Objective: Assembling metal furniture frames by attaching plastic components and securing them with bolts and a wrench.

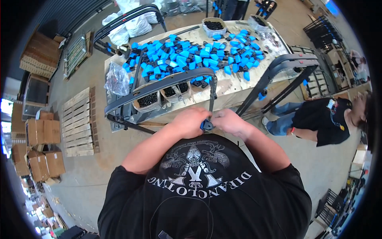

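Observation:
Close to my chest, my left hand [191, 120] has its fingers curled round a small black-and-blue plastic part [206, 125]. Beside it, my right hand [229, 121] is closed, fingertips pinched at the same part and the lower end of a frame leg. What those fingertips hold is hidden. The leg belongs to a black U-shaped frame [163, 81] that stands between me and the table. Just beyond the frame are boxes of small black pieces [148, 99], and a wide heap of blue-and-black plastic parts [187, 55] covers the wooden table [227, 85].
Another black frame [274, 71] stands at the table's right, and one [131, 18] at its far left. A person [324, 119] in a black shirt is to my right. Wooden pallets [78, 121] and cardboard boxes [43, 131] are on the left. Clear plastic bags [116, 79] lie at the table's left end.

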The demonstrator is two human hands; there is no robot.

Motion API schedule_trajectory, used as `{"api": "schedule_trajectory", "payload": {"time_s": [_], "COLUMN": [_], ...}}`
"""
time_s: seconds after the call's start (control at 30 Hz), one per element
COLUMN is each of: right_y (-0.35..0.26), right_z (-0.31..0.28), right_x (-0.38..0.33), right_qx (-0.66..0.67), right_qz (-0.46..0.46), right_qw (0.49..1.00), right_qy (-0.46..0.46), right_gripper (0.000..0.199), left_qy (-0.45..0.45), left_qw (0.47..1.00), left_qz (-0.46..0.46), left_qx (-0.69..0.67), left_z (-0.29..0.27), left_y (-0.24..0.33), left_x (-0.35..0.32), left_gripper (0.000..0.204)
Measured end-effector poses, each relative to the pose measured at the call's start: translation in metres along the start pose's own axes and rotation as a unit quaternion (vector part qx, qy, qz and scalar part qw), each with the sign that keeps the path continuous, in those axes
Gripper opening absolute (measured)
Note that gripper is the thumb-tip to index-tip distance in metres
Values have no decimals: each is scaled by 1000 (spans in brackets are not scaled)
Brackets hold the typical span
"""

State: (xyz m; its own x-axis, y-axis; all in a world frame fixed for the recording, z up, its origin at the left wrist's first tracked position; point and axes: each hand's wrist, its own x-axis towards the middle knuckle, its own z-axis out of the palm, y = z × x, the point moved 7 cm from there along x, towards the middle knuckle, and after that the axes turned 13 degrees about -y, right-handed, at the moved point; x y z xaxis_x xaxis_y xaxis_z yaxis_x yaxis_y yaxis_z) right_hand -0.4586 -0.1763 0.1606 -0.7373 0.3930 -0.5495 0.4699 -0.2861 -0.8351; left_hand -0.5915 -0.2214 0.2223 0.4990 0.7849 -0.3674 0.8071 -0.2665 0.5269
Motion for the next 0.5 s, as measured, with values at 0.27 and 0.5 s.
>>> {"api": "schedule_trajectory", "payload": {"time_s": [0.27, 0.5], "right_y": [8, 109], "right_z": [42, 62], "right_x": [-8, -43], "right_qx": [215, 290], "right_qz": [-14, 37], "right_qw": [972, 941], "right_qy": [89, 170], "right_gripper": [31, 27], "left_qy": [80, 278], "left_qw": [923, 670], "left_qz": [-75, -198], "left_qx": [-368, -659], "left_z": [97, 131], "left_y": [-138, -264], "left_x": [-30, -108], "left_gripper": [51, 33]}}
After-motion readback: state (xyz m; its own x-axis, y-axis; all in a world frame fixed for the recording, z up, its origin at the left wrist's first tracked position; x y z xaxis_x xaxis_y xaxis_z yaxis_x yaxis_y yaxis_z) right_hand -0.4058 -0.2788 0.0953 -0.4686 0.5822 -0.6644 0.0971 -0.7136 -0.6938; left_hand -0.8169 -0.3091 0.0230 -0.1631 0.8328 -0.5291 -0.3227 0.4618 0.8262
